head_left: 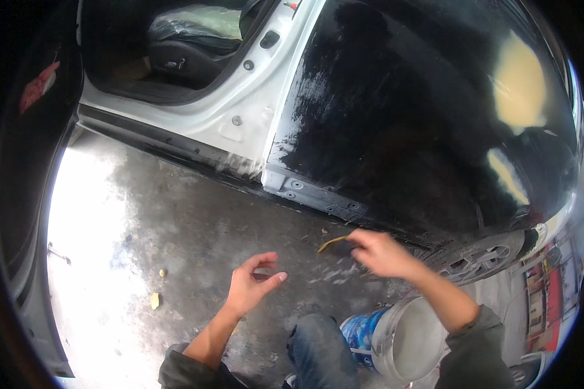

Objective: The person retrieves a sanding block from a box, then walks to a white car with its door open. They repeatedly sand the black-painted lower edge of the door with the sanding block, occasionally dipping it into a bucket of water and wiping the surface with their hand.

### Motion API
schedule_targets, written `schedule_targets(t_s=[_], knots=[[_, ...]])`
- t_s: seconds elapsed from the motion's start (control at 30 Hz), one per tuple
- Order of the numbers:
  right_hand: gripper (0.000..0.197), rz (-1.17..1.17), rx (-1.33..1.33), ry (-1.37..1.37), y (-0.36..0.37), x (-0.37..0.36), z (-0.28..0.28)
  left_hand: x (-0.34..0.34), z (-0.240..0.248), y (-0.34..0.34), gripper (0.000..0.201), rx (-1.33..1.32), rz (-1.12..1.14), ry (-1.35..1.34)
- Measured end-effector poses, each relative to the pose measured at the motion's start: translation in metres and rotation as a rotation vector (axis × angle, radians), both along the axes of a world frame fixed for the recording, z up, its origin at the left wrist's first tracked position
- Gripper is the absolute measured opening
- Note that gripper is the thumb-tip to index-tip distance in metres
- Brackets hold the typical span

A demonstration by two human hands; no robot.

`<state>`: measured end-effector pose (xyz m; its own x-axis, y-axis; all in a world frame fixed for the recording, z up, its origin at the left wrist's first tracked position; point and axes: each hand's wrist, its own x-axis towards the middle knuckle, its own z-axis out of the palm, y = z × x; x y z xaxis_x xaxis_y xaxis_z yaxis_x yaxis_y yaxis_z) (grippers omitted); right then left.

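My right hand (pixel 379 253) is closed on a thin, bent yellow sheet (pixel 333 243), seen nearly edge-on, that looks like sandpaper. It hangs over the floor beside the lower edge of a black car door (pixel 376 123). Pale streaks, like water drops, show below this hand. My left hand (pixel 252 284) is in the air over the floor with thumb and fingers apart, holding nothing. On the black door are cream filler patches (pixel 520 81) and scuffed grey areas along its front edge. Between my knee and right forearm stands a white bucket (pixel 418 340) with a blue label and cloudy liquid.
An open front door (pixel 32 168) stands at the left. Behind the white door pillar (pixel 250 91) is a seat under plastic film (pixel 191 26). Yellow scraps (pixel 154 300) lie on the concrete floor (pixel 194 227). A wheel (pixel 477 259) and red shelving (pixel 551 298) are at the right.
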<state>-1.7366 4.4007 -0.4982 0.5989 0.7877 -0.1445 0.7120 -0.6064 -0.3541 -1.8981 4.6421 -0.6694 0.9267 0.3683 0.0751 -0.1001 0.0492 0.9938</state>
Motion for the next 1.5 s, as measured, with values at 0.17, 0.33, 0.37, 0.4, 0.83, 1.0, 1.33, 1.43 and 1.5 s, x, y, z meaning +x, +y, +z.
schedule_targets(t_s=[0.17, 0.33, 0.37, 0.4, 0.83, 1.0, 1.33, 1.43, 1.5], knots=[[0.037, 0.138, -0.212, 0.221, 0.077, -0.042, -0.041, 0.005, -0.006, -0.001, 0.041, -0.026, -0.053, -0.088], [0.058, 0.298, 0.414, 0.319, 0.079, -0.016, -0.062, 0.003, -0.014, 0.017, 0.014, -0.358, 0.024, 0.041], [0.065, -0.18, 0.382, 1.028, 0.069, -0.016, -0.049, 0.002, -0.012, 0.02, 0.014, -0.469, 0.081, 0.023], [0.067, -0.292, 0.666, 1.27, 0.064, -0.018, -0.052, 0.002, -0.006, 0.018, 0.015, -0.579, 0.131, 0.004], [0.029, -0.364, 0.411, 1.124, 0.101, -0.044, -0.065, -0.005, -0.004, 0.023, 0.021, -0.632, -0.152, 0.0], [0.028, -0.014, 0.367, 0.062, 0.112, -0.033, 0.048, -0.001, -0.033, 0.028, 0.03, -0.467, -0.133, 0.038], [0.109, 0.277, 0.156, -1.591, 0.13, 0.076, 0.192, -0.004, -0.053, 0.043, 0.043, -0.191, 0.052, 0.172], [0.108, 0.088, -0.036, -1.489, 0.144, 0.076, 0.128, -0.002, -0.067, 0.041, 0.048, -0.176, 0.047, 0.189], [0.076, 0.297, -0.287, -1.518, 0.116, 0.087, 0.08, -0.001, -0.069, 0.037, 0.048, -0.183, 0.001, 0.169]])
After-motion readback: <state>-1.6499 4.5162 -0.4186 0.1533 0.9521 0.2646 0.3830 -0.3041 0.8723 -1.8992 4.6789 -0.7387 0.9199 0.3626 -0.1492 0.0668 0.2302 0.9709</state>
